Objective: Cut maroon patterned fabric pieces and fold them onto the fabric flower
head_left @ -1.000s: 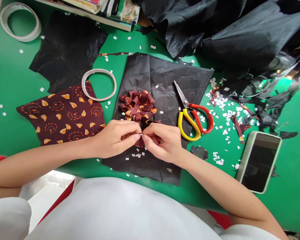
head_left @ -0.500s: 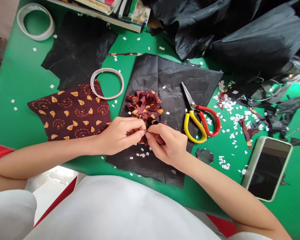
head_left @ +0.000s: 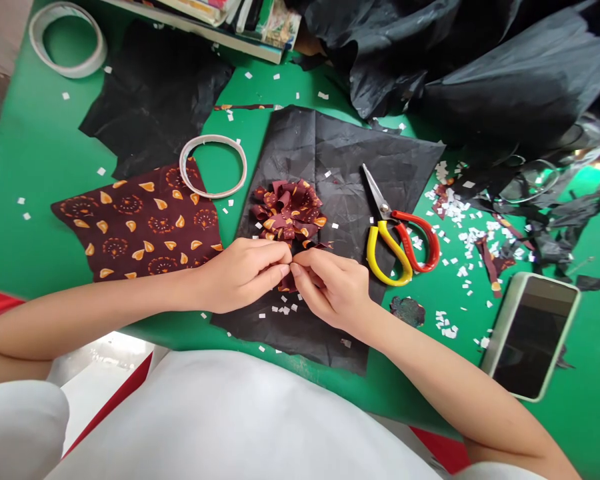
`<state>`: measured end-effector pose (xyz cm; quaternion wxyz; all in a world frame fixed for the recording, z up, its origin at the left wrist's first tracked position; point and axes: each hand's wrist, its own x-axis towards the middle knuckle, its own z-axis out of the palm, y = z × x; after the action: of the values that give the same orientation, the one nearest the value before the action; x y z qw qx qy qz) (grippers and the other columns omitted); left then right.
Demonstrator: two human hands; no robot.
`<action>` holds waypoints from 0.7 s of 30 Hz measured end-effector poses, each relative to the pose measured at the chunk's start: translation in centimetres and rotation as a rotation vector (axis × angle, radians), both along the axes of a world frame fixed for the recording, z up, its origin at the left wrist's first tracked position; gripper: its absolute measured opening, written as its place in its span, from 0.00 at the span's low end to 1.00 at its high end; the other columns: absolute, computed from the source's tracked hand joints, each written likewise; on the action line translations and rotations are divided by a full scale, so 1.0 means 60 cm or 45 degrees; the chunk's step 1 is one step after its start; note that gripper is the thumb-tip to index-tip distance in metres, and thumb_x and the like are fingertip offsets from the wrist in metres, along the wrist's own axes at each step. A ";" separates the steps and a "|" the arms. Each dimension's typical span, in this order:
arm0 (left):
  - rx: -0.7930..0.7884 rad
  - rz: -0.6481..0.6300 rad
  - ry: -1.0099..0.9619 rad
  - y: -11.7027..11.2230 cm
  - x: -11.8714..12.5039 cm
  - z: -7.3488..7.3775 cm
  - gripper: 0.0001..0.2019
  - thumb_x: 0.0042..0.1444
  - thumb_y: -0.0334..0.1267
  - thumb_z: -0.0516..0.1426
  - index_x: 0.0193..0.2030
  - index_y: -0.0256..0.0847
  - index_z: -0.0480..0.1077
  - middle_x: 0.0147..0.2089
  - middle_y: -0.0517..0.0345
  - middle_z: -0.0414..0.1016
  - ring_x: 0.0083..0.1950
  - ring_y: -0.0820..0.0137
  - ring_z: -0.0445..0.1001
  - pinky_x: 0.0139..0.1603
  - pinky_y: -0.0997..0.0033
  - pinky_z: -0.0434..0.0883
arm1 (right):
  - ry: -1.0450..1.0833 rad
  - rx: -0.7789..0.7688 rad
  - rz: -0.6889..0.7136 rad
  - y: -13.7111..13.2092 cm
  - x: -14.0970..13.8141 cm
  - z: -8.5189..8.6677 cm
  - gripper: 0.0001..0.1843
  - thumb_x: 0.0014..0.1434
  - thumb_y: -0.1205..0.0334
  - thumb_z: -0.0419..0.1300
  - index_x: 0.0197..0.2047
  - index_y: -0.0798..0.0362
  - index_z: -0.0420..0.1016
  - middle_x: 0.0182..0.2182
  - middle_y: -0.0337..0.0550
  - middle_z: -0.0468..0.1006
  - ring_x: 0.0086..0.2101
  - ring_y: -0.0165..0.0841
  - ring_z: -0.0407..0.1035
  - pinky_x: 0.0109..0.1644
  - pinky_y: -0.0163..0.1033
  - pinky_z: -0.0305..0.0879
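My left hand [head_left: 250,273] and my right hand [head_left: 335,287] meet tip to tip, both pinched closed. What lies between the fingertips is too small to make out. Bits of patterned maroon material [head_left: 289,283] show beneath the fingers; whether they are gripped is hidden. Just beyond the fingertips sits a ruffled maroon flower [head_left: 290,210] with yellow-orange markings. Under it all lies a creased black sheet [head_left: 340,160]. Scissors [head_left: 403,243] with one yellow and one red handle rest on the sheet's right side, blades partly apart.
Left are a patterned maroon piece [head_left: 150,227], a thin tape roll [head_left: 213,167], a thicker roll [head_left: 67,40] and black material [head_left: 155,93]. Right are white paper bits [head_left: 473,237], a dark scalloped piece [head_left: 407,311] and a phone [head_left: 533,337]. Books [head_left: 240,27] and black sheeting [head_left: 455,60] stand behind.
My fingertips have drawn slightly closer together. A pale speck between them earlier is now covered. The flower and scissors stay where they were.
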<state>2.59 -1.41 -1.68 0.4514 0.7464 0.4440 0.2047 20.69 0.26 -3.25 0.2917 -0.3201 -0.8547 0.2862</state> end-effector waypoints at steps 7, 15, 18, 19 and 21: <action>0.002 -0.014 -0.019 0.000 0.000 -0.002 0.09 0.61 0.33 0.46 0.29 0.39 0.60 0.27 0.63 0.65 0.29 0.77 0.63 0.32 0.78 0.61 | -0.010 -0.017 0.007 0.001 0.002 0.000 0.08 0.57 0.73 0.52 0.28 0.53 0.63 0.19 0.31 0.63 0.19 0.22 0.52 0.23 0.28 0.54; -0.038 -0.015 -0.013 0.004 -0.002 0.002 0.09 0.60 0.34 0.47 0.29 0.39 0.59 0.25 0.64 0.64 0.28 0.76 0.62 0.31 0.77 0.61 | 0.021 -0.104 0.045 0.005 0.004 0.002 0.08 0.59 0.72 0.51 0.30 0.53 0.65 0.20 0.33 0.67 0.19 0.22 0.56 0.25 0.28 0.56; -0.041 -0.018 -0.016 0.005 -0.002 0.002 0.09 0.60 0.34 0.47 0.29 0.39 0.60 0.25 0.64 0.64 0.28 0.77 0.62 0.31 0.77 0.61 | 0.038 -0.123 0.055 0.006 0.004 0.003 0.08 0.59 0.72 0.51 0.30 0.53 0.65 0.20 0.33 0.67 0.19 0.22 0.57 0.25 0.28 0.56; -0.042 -0.017 -0.019 0.005 -0.002 0.002 0.09 0.60 0.34 0.47 0.29 0.39 0.60 0.25 0.64 0.64 0.27 0.77 0.62 0.31 0.77 0.61 | 0.039 -0.128 0.058 0.006 0.004 0.003 0.08 0.59 0.72 0.51 0.30 0.53 0.65 0.20 0.33 0.67 0.19 0.22 0.57 0.26 0.29 0.57; -0.041 -0.016 -0.031 0.005 -0.002 0.002 0.08 0.60 0.34 0.47 0.29 0.39 0.59 0.24 0.65 0.63 0.27 0.77 0.61 0.31 0.78 0.60 | 0.036 -0.133 0.064 0.006 0.005 0.003 0.08 0.60 0.72 0.50 0.30 0.53 0.65 0.20 0.34 0.68 0.19 0.22 0.57 0.26 0.29 0.57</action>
<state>2.45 -1.13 -1.56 0.4700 0.7393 0.4371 0.2037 20.97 0.61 -3.09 0.2794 -0.3094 -0.8421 0.3422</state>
